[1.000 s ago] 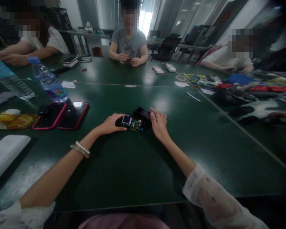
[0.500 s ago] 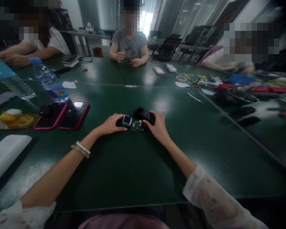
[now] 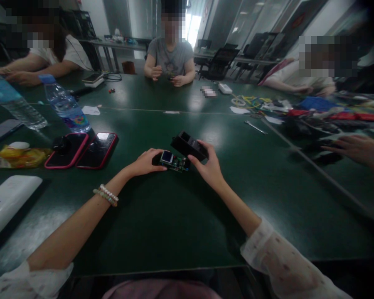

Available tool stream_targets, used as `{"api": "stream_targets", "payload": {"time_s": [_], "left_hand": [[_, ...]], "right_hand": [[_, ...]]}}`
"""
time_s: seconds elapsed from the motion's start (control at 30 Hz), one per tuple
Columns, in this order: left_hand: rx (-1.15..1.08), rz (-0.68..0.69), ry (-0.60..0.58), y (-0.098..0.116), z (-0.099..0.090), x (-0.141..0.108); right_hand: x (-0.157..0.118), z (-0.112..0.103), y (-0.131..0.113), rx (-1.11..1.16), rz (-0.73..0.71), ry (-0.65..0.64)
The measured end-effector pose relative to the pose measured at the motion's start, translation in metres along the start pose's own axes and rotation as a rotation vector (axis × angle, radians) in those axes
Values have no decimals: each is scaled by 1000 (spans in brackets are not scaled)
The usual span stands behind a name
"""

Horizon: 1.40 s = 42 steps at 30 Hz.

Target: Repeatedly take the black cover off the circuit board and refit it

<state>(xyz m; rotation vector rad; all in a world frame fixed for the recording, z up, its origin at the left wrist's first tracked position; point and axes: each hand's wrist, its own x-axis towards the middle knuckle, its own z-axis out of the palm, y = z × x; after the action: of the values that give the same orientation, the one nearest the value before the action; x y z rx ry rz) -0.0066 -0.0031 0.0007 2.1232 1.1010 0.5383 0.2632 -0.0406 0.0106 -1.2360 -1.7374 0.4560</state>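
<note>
My left hand (image 3: 146, 162) grips the left end of a green circuit board (image 3: 177, 163) that carries a small square screen (image 3: 167, 156). A dark part lies under the board's left end, partly hidden by my fingers. Between the thumb and fingers of my right hand (image 3: 209, 163) is a black plastic case cover (image 3: 188, 146) with a rectangular window at its far left end. The cover is tilted and raised just behind and to the right of the board. Whether the two touch cannot be made out.
Two red-cased phones (image 3: 97, 150) lie left, near two water bottles (image 3: 65, 106) and a white power bank (image 3: 11, 203). A wrench (image 3: 256, 127) and tangled cables (image 3: 252, 101) lie right. Another person's hand (image 3: 352, 147) reaches in at the right edge; several people sit around the table.
My right hand has lifted and tilted the black case cover a little away from the board. My left hand stays in place. Another person's hand has come in at the right.
</note>
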Motion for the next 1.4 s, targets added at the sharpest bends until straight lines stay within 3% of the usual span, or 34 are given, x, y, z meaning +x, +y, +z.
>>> {"api": "stream_targets", "payload": {"time_s": [0.13,0.3,0.47,0.67,0.97,1.23,1.4], "left_hand": [[-14,-20,26,-4,3,2],[-20,-15,41,-3,4,2],[-26,-27,-5,5,-1,0],[-69,-30,-30,9,-3,-1],[-79,-53,-68,5,-3,0],[-148,-75,-93,7,-5,-1],[-225,-58,-114,6,-5,0]], "right_hand": [[-6,4,-10,-9,-82,-157],[-10,10,-4,-90,-149,-295],[-11,14,3,-106,-143,-356],[-13,11,-6,-80,-217,-371],[-8,11,-1,275,158,-437],[-3,4,-5,246,188,-519],[-3,3,-9,253,151,-493]]}}
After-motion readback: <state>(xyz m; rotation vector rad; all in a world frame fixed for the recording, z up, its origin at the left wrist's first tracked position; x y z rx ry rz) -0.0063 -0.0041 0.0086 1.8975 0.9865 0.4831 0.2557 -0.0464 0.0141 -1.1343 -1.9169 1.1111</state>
